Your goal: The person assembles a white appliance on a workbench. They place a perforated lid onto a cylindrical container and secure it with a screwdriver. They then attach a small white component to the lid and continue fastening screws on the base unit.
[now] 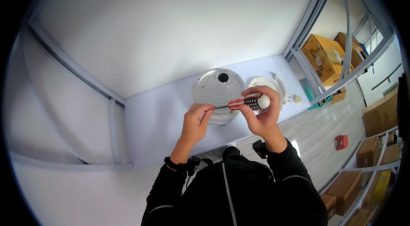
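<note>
A screwdriver (234,105) with a red, black and white handle lies level in the air, its shaft toward the left. My right hand (265,117) is closed round the handle. At the other end, my left hand (197,119) pinches the shaft's tip between thumb and fingers; whether a small piece sits there too is hidden. Beneath both hands, on the white table, stands a round silvery appliance part (215,85) with a black disc (223,77) near its far edge. A round white part (258,82) lies to its right, partly behind my right hand.
Right of the white part lie a curved white piece (279,81) and small round pieces (297,98). Grey frame posts (307,70) and a wall bound the white table (162,115). Cardboard boxes (326,57), a red stool (341,142) and loaded shelves are off to the right.
</note>
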Available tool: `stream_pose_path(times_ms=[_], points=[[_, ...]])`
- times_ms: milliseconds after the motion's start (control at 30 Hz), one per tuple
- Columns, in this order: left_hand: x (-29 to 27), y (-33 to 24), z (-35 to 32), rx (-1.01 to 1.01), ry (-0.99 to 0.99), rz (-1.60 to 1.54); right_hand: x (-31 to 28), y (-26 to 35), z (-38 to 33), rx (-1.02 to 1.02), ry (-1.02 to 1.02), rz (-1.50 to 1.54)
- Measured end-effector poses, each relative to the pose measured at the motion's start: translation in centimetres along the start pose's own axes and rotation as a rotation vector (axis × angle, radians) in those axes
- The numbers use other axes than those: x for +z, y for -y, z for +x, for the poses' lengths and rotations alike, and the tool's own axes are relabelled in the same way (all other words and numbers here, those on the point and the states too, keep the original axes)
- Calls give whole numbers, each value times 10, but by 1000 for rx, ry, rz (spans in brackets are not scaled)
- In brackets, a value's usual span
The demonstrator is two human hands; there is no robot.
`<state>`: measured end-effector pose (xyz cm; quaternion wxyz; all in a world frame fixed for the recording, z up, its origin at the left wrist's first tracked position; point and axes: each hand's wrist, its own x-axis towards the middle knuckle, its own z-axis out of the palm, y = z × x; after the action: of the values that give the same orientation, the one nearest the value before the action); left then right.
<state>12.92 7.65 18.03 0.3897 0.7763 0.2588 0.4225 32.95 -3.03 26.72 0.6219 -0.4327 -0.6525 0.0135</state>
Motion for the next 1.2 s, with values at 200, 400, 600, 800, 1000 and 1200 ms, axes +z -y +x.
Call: stream_pose_path(times_ms=[200,400,600,800,1000,1200], points=[[-3,1,-5,-10,-36,-4,3,-6,-1,26,-30,1],[-5,4,-8,-25,-62,-46,5,-6,-1,54,-47,5],[-11,1,-4,114,-16,71,5,-4,-3,130,-80,48],[-9,-5,-2,152,-1,68,1,-2,-4,127,-72,36],[-8,-3,-2,175,13,64,-1,-1,-7,130,-74,39],[-7,-4,-4,200,0,50,-4,2,-8,123,-68,49]])
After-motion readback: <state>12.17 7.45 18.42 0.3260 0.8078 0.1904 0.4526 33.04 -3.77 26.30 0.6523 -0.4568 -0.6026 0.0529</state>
